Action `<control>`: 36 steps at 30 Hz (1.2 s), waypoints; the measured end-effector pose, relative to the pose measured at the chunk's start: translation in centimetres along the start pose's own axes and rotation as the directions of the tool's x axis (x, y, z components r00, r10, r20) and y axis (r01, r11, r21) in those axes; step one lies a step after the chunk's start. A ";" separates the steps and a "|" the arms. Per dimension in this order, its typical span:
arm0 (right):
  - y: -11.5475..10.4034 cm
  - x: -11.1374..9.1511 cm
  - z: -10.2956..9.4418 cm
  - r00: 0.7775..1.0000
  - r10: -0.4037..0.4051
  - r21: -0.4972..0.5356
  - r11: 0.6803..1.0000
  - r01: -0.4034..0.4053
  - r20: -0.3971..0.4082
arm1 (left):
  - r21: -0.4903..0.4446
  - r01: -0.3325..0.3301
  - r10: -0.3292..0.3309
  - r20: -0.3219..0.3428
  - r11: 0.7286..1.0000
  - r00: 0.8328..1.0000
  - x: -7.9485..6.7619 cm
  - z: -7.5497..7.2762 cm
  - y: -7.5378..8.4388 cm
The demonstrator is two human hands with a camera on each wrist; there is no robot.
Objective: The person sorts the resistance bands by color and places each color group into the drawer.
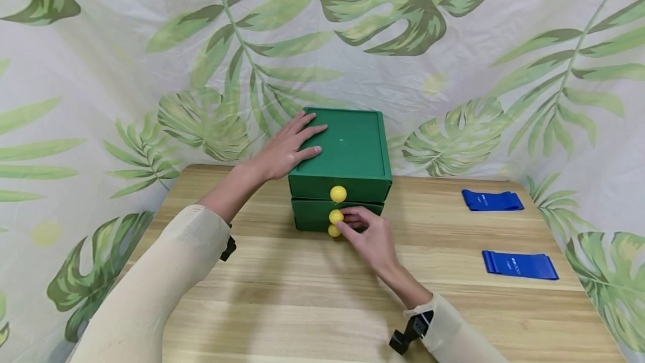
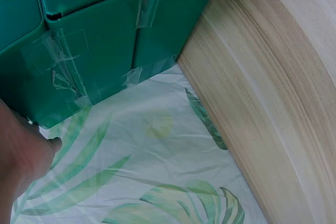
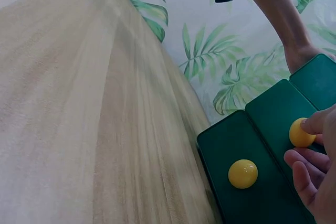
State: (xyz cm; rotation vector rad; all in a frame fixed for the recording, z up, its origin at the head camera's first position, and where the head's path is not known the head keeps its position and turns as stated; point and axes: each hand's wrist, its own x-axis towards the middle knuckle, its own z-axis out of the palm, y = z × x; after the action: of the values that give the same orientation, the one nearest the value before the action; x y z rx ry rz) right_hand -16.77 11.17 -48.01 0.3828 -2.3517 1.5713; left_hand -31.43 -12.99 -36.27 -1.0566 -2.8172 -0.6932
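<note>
A green drawer box [image 1: 347, 144] stands on the wooden table against the cloth wall, with round yellow knobs down its front. My left hand [image 1: 287, 147] rests on the left part of its top, fingers spread and nearly straight. Low at the front, my right hand [image 1: 373, 240] pinches the middle yellow knob [image 3: 301, 134] between thumb and fingertips. Beneath it, the bottom knob [image 3: 243, 174] is untouched, and the top knob [image 1: 338, 194] sits above the right hand. In the right wrist view, the bottom and middle drawer fronts look shut, side by side.
Two folded blue bands, one farther back [image 1: 492, 200] and one nearer [image 1: 520, 265], lie at the table's right. Clear tape [image 2: 149, 10] sticks to the box's side. Leaf-printed cloth [image 1: 282, 21] hangs behind the wooden table [image 1: 282, 307].
</note>
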 end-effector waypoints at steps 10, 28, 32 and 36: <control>0.1 0.7 0.3 1.000 -0.004 0.026 1.000 0.004 -0.013 | -0.010 0.008 -0.008 0.003 1.000 1.000 -0.1 -0.2 0.0; 1.8 -0.8 -0.3 0.998 0.019 -0.017 1.000 -0.018 0.066 | -0.010 0.011 -0.011 0.015 1.000 1.000 0.1 -0.1 -0.1; 2.7 -1.2 -0.5 0.992 0.024 -0.053 0.998 -0.017 0.124 | -0.011 0.010 -0.010 0.013 1.000 1.000 0.1 -0.2 0.1; 3.5 -1.2 -0.4 0.987 -0.005 -0.075 0.997 0.017 0.160 | -0.012 0.010 -0.010 0.012 1.000 1.000 0.1 -0.2 0.2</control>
State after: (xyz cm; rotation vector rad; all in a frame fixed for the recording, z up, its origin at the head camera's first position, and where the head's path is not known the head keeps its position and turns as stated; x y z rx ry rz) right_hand -16.90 12.94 -51.30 0.5214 -2.5154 1.4920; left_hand -31.44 -12.88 -36.03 -1.0524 -2.8341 -0.7073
